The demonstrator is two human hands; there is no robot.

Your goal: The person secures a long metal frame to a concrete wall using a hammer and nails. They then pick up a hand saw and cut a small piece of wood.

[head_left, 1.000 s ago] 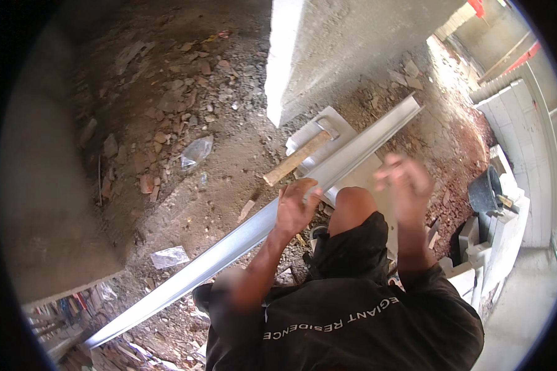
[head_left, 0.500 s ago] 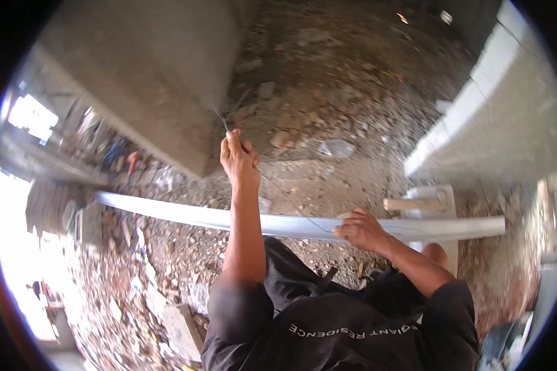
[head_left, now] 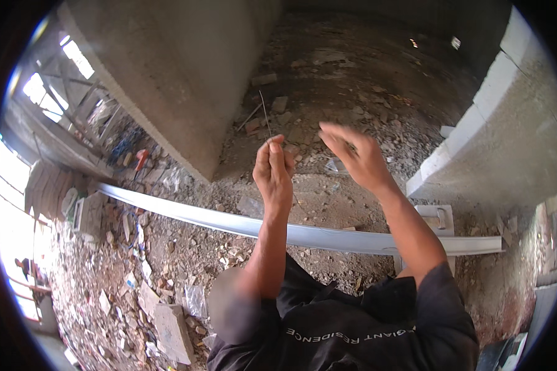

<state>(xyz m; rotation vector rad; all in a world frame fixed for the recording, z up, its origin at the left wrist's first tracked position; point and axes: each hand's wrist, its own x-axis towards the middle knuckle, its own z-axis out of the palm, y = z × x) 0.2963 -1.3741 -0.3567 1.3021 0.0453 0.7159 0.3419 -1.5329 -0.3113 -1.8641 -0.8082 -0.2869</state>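
My left hand (head_left: 274, 170) is raised over the ground, its fingers pinched on a thin wire (head_left: 265, 111). One end of that wire stands up past the fingertips. To its right, my right hand (head_left: 356, 154) hangs in the air with fingers stretched out and nothing visible in them; it is a little blurred. Below both hands a long pale metal channel (head_left: 334, 238) lies crosswise in front of my body, and my right forearm passes over it.
A concrete wall (head_left: 161, 74) rises at the far left and a pale block wall (head_left: 476, 123) at the right. Rubble (head_left: 328, 111) covers the ground between them. A white block (head_left: 436, 216) sits by the channel's right end; a broken slab (head_left: 173, 334) lies at lower left.
My right hand has left the wire near the channel, moved up and away, and its fingers have straightened. My left hand has shifted right, still pinching the wire.
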